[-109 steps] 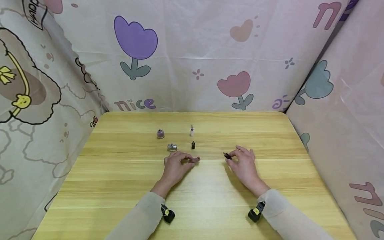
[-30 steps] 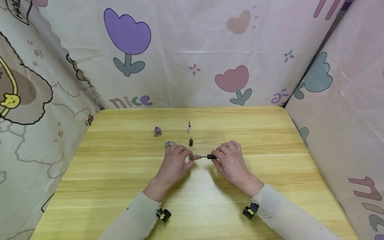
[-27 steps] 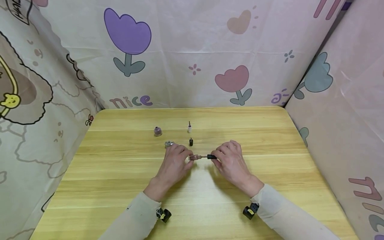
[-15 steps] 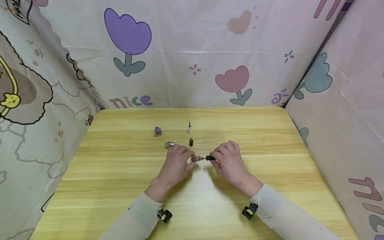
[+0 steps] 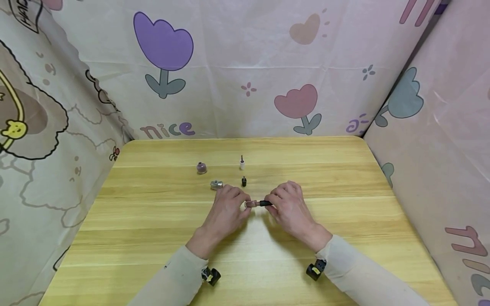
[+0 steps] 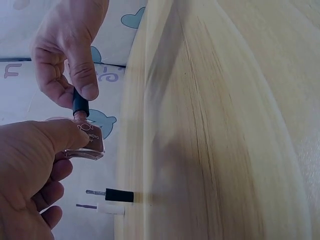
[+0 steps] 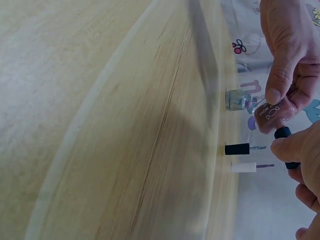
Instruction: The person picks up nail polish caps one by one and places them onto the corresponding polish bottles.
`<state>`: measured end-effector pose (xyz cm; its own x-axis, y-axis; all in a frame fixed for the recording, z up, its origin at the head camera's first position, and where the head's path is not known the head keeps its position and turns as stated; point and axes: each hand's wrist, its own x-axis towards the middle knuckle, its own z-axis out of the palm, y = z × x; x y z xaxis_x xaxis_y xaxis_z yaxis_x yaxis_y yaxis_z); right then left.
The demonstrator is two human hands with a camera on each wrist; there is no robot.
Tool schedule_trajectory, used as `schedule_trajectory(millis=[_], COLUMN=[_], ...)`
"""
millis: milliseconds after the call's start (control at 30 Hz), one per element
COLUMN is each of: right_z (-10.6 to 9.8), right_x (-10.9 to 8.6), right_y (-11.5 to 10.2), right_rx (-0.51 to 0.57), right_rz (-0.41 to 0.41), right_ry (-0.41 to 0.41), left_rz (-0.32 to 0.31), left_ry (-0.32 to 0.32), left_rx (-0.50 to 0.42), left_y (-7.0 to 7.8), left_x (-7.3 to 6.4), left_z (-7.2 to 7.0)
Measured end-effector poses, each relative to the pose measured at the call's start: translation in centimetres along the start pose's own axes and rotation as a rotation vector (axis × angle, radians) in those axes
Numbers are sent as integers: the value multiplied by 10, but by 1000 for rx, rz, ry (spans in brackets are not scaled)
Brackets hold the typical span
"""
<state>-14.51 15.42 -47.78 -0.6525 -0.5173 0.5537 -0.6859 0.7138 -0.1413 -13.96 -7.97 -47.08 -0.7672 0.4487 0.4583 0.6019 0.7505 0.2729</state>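
Note:
Between thumb and fingers, my left hand (image 5: 226, 210) pinches a brownish-pink nail polish bottle (image 5: 251, 204), tilted sideways with its neck to the right. The right hand (image 5: 292, 210) grips the black brush cap (image 5: 265, 203), which meets the bottle's neck; its brush is hidden inside. Some of the neck shows below the cap (image 6: 80, 102) in the left wrist view. White lettering marks the bottle (image 7: 272, 115) in the right wrist view. Both hands are over the middle of the table.
Behind the left hand stand an uncapped silvery bottle (image 5: 216, 185) and a purple bottle (image 5: 201, 168). To their right, a black brush cap (image 5: 244, 182) and a white brush cap (image 5: 242, 164) stand with brushes up. Printed cloth (image 5: 222, 106) borders the wooden table (image 5: 160, 238).
The hands have come together from well apart. The brush, seen partly outside the bottle a second ago, has slid in, and the black cap has come up to the neck.

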Motion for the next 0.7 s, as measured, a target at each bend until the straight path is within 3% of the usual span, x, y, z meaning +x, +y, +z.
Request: schedule_trajectory(millis=[433, 700], right_z=[3, 6], right_x=[0, -1], right_y=[-1, 1], right_rx=[57, 126], right_rz=[21, 38], right_ry=[10, 23], left_rz=[23, 11], left_ry=[11, -5], left_rx=[26, -10], left_y=[3, 3], left_x=[0, 1], left_z=[-1, -3])
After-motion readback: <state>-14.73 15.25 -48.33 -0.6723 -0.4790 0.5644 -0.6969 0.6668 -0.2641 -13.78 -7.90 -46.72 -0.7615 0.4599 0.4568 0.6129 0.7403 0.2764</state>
